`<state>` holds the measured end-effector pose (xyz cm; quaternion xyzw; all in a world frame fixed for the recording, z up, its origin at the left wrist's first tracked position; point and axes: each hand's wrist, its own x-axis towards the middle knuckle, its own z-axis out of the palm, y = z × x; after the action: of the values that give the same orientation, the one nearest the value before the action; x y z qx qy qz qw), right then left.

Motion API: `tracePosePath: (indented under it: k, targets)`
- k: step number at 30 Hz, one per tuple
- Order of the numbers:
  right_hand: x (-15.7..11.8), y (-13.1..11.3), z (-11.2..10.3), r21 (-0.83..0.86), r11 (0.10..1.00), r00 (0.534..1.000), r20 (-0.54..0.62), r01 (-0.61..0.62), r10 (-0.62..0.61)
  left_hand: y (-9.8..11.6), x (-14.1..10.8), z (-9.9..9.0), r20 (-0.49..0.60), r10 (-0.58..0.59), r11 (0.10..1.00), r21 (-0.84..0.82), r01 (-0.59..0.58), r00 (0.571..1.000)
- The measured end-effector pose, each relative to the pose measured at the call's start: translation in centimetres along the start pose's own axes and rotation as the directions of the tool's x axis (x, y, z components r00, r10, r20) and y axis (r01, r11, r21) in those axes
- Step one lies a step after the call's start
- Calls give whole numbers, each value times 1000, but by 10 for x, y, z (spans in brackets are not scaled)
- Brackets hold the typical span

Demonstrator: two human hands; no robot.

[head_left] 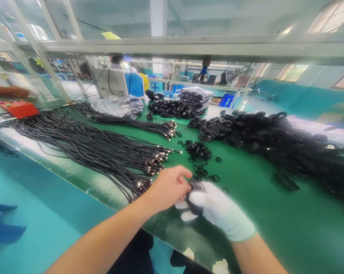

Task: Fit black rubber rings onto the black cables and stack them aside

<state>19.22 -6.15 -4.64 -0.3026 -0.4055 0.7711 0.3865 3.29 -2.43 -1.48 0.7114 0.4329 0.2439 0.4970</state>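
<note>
A coiled black cable (195,207) is held over the near edge of the green table. My right hand (214,207), in a white glove, wraps round this coil with the thumb across its front. My bare left hand (172,186) is closed at the upper left of the coil, its fingertips touching it; exactly what they pinch is partly hidden. Just beyond the hands lie loose small black rings (200,171), with a heap of them (198,151) farther back. Long straight black cables (97,144) with shiny metal ends lie to the left, their ends near my left hand.
Coiled black cables form a large pile (254,133) on the right and another pile (174,108) at the back. Behind stand bagged coils (196,97) and a clear plastic bag (120,106). A red box (19,108) sits far left. A metal beam (189,47) crosses above the table.
</note>
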Motion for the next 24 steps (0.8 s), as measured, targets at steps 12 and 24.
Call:
tracePosePath:
  k: [12, 24]
  targets:
    - [8, 10, 10, -50, 997, 998, -39, -52, 50, -25, 14, 8, -70, -89, 948, 299, 106, 994]
    - [1, 20, 3, 63, 995, 997, 29, -73, 72, -2, -11, 7, -111, 143, 858, 509, -68, 984]
